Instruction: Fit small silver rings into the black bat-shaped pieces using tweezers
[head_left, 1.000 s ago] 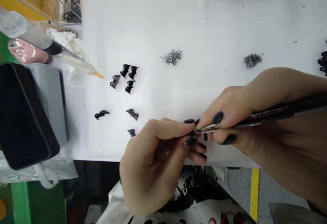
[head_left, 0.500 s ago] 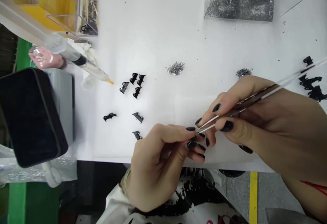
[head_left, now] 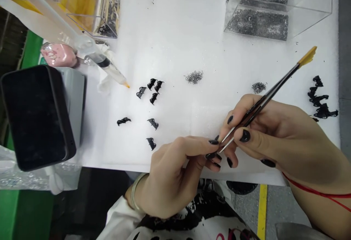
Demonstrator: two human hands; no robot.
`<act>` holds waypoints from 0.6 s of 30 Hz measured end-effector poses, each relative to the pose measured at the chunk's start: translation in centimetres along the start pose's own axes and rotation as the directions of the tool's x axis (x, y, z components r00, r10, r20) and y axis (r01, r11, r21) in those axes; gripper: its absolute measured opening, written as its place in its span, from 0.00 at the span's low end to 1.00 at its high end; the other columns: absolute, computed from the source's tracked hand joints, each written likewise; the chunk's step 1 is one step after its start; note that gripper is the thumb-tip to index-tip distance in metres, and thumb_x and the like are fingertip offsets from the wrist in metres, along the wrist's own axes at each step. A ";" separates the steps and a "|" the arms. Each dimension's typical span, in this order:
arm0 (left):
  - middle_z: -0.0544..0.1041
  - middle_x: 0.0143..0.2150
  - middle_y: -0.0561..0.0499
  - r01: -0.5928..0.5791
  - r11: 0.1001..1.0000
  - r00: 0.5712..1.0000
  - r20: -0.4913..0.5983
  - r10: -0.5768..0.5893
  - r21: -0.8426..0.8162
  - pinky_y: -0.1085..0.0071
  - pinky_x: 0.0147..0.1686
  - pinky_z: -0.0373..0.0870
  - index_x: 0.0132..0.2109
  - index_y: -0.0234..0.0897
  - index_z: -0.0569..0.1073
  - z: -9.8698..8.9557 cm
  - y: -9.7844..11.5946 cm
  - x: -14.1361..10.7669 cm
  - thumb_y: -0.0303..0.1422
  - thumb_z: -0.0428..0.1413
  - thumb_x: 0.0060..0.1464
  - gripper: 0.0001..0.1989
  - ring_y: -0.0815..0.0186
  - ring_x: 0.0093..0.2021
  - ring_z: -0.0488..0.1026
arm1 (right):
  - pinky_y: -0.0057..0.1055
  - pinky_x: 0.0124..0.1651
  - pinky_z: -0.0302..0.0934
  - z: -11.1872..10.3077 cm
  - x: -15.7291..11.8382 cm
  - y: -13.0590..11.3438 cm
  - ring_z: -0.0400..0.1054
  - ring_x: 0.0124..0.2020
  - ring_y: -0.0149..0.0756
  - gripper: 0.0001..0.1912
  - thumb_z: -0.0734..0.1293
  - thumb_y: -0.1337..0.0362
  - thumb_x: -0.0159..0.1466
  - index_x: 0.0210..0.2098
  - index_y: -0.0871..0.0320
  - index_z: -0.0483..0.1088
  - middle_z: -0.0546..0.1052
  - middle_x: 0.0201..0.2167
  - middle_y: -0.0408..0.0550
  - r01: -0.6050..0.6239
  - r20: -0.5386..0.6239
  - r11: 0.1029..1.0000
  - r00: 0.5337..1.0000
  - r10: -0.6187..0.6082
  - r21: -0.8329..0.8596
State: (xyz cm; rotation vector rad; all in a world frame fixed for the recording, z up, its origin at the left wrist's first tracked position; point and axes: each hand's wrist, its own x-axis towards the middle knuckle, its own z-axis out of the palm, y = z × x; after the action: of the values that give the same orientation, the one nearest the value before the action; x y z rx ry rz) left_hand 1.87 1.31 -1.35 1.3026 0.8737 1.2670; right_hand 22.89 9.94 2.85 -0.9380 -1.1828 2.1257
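Observation:
My left hand [head_left: 175, 174] is closed in a pinch, its fingertips pressed round a small black part that is almost hidden among the dark nails. My right hand [head_left: 276, 141] grips a pair of tweezers [head_left: 259, 105], dark with a yellow rear end. Their bright tips, slightly apart, reach down to the left fingertips; whether they hold anything is too small to tell. Left of my hands, several small black clip-like pieces [head_left: 153, 98] lie on the white surface [head_left: 175, 35]. A pile of tiny metal bits [head_left: 194, 77] and a darker pile [head_left: 259, 87] lie beyond my hands.
A clear box [head_left: 257, 24] of tiny dark bits stands at the back right. More black pieces [head_left: 319, 101] cluster on the right. At left are a syringe [head_left: 106, 66] with an orange tip, a phone [head_left: 37, 115], a pink bundle [head_left: 59, 54] and a clear container [head_left: 108, 11] with sticks.
The view has shifted, showing more of the surface's right and far parts. The tweezers now point more steeply, their yellow end in sight. Both hands stay together, the left still pinching.

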 end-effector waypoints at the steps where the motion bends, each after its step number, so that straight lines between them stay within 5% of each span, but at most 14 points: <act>1: 0.87 0.49 0.46 -0.014 1.000 1.000 0.004 0.014 0.007 0.75 0.40 0.88 0.65 0.41 0.75 0.0 0.0 0.0 0.13 0.53 0.67 0.26 0.64 0.39 0.89 | 0.28 0.18 0.58 0.0 -0.1 0.0 0.80 0.25 0.37 0.07 0.75 0.68 0.70 0.43 0.50 0.75 0.86 0.32 0.46 0.007 -0.004 1.000 1.000 -0.007 -0.021; 6: 0.86 0.48 0.45 -0.085 0.994 0.996 -0.015 0.086 0.068 0.74 0.38 0.88 0.62 0.36 0.75 0.2 0.0 0.2 0.14 0.51 0.69 0.22 0.64 0.39 0.88 | 0.30 0.21 0.57 0.0 -0.2 -0.1 0.82 0.27 0.40 0.05 0.75 0.63 0.73 0.42 0.50 0.75 0.86 0.31 0.47 -0.042 -0.034 0.999 0.999 0.041 -0.016; 12: 0.86 0.47 0.42 -0.177 0.981 0.983 0.062 0.172 0.074 0.75 0.38 0.86 0.58 0.33 0.74 -0.3 -0.2 0.8 0.12 0.53 0.67 0.19 0.66 0.37 0.87 | 0.27 0.28 0.69 0.3 -0.1 -0.2 0.82 0.29 0.34 0.04 0.76 0.63 0.72 0.41 0.53 0.78 0.85 0.34 0.46 -0.108 -0.041 0.988 0.993 0.113 0.110; 18: 0.87 0.49 0.44 -0.130 0.991 0.987 0.093 0.129 0.007 0.75 0.40 0.86 0.58 0.35 0.74 -0.5 0.0 1.0 0.13 0.54 0.69 0.18 0.68 0.37 0.86 | 0.26 0.28 0.71 0.2 0.2 -0.3 0.79 0.27 0.30 0.03 0.76 0.64 0.72 0.41 0.54 0.79 0.85 0.37 0.46 -0.135 0.057 0.971 0.990 0.127 0.199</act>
State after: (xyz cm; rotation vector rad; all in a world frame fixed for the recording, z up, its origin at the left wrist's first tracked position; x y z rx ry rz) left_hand 1.54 2.35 -1.26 1.4358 0.7433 1.2926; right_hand 22.63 10.12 3.10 -0.9028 -0.9244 2.3313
